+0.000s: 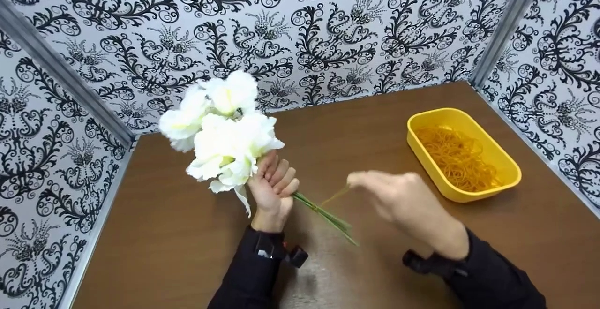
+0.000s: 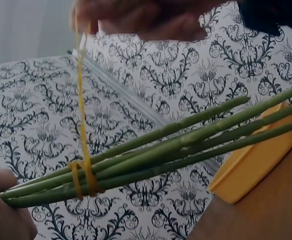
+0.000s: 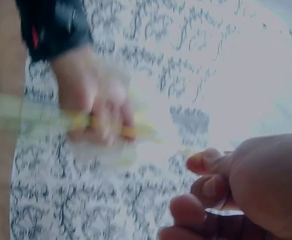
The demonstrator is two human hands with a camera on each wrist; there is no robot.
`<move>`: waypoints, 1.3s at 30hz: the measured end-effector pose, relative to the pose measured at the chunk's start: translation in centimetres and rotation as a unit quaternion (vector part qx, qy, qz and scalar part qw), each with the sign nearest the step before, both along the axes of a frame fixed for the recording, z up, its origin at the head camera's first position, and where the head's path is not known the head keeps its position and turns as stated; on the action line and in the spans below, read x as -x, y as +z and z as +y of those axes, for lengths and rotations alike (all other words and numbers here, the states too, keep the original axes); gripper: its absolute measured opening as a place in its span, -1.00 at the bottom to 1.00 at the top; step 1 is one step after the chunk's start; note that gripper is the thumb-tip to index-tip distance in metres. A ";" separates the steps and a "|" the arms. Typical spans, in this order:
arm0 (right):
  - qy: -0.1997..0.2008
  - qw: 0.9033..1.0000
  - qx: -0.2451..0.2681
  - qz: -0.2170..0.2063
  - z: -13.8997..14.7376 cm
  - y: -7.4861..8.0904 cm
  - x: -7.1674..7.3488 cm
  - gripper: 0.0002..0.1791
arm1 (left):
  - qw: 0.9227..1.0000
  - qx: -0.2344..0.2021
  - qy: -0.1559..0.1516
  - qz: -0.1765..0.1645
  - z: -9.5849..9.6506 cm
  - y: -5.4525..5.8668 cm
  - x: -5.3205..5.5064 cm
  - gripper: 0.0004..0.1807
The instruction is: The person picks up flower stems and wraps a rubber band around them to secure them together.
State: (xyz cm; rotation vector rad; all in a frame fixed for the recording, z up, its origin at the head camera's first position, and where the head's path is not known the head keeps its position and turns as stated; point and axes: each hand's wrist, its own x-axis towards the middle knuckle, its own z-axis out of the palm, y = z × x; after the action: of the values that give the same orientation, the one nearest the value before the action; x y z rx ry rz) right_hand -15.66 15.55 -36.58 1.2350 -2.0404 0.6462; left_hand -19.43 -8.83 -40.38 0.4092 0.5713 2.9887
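My left hand point(image 1: 274, 187) grips a bunch of white artificial flowers point(image 1: 229, 140) by the stems, just under the blooms. The green stems point(image 2: 176, 142) stick out past the fist toward the lower right in the head view. A yellow rubber band point(image 2: 83, 130) is looped round the stems a short way from the left hand, and its free part is stretched taut. My right hand point(image 1: 408, 203) pinches that stretched end between thumb and fingers, off to the right of the stems. Motion blurs the bunch in the right wrist view.
A yellow plastic tub point(image 1: 468, 154) with many loose rubber bands point(image 1: 457, 159) stands on the brown table point(image 1: 347, 135) at the right. Patterned black-and-white panels point(image 1: 323, 41) enclose the table at the back and both sides.
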 end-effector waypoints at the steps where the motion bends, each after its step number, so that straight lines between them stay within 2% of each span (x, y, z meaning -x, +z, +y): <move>1: -0.001 1.000 0.005 -0.003 0.2 0.0 0.6 -0.69 | 1.000 0.006 -0.011 -0.001 0.1 0.2 -0.2 -0.45; 3: -0.004 1.000 0.016 -0.009 0.6 -0.3 1.8 -0.81 | 0.999 0.017 -0.035 0.002 0.2 0.6 -0.6 -0.46; 5: -0.006 0.999 0.024 -0.021 0.7 -0.9 3.2 -0.78 | 0.998 0.017 -0.061 0.007 0.4 1.0 -1.1 -0.47; 7: -0.009 0.999 0.022 -0.031 0.6 -1.9 4.5 -0.74 | 0.996 0.004 -0.083 0.013 0.5 1.3 -1.5 -0.48; 9: -0.008 0.999 0.017 -0.042 0.2 -3.1 5.8 -0.83 | 0.995 -0.019 -0.098 0.018 0.5 1.6 -1.9 -0.49; 11: -0.001 0.998 0.004 -0.058 -0.4 -4.5 6.8 -0.88 | 0.993 -0.047 -0.106 0.023 0.5 1.8 -2.2 -0.49; 12: 0.005 0.998 -0.005 -0.065 -0.8 -5.2 7.2 -0.84 | 0.992 -0.061 -0.108 0.025 0.5 1.9 -2.3 -0.49; 15: 0.019 0.995 -0.033 -0.094 -2.2 -7.3 7.5 -0.77 | 0.989 -0.097 -0.105 0.029 0.5 2.1 -2.6 -0.48; 18: 0.028 0.990 -0.062 -0.121 -3.7 -9.1 6.5 -0.77 | 0.987 -0.130 -0.086 0.031 0.5 2.2 -2.7 -0.47; 21: 0.041 0.985 -0.081 -0.145 -5.4 -10.2 4.6 -0.79 | 0.984 -0.165 -0.059 0.036 0.3 2.3 -2.5 -0.49; 25: 0.074 0.979 -0.096 -0.166 -7.5 -10.4 1.0 -0.90 | 0.981 -0.189 -0.013 0.033 0.0 2.2 -2.0 -0.50; 28: 0.072 0.977 -0.109 -0.168 -8.3 -10.0 -1.4 -0.90 | 0.983 -0.184 0.024 0.019 -0.2 2.1 -1.7 -0.50; 31: 0.020 0.978 -0.139 -0.151 -8.3 -9.0 -3.3 -0.81 | 0.985 -0.164 0.058 0.012 -0.3 1.9 -1.3 -0.50; 34: -0.034 0.977 -0.176 -0.117 -7.7 -7.9 -4.6 -0.82 | 0.986 -0.147 0.077 0.014 -0.3 1.7 -1.1 -0.49; 36: -0.052 0.977 -0.188 -0.083 -7.3 -7.1 -5.2 -0.83 | 0.987 -0.139 0.085 0.016 -0.3 1.5 -1.0 -0.48; 39: -0.054 0.981 -0.184 -0.038 -6.7 -6.1 -5.8 -0.79 | 0.987 -0.129 0.094 0.025 -0.4 1.3 -0.8 -0.47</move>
State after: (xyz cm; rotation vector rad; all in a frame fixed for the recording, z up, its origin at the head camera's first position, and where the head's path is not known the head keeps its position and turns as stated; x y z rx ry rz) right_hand -9.85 8.86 -42.64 1.3058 -2.3460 0.2739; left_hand -18.60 -9.26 -39.04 0.4713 0.2351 3.2557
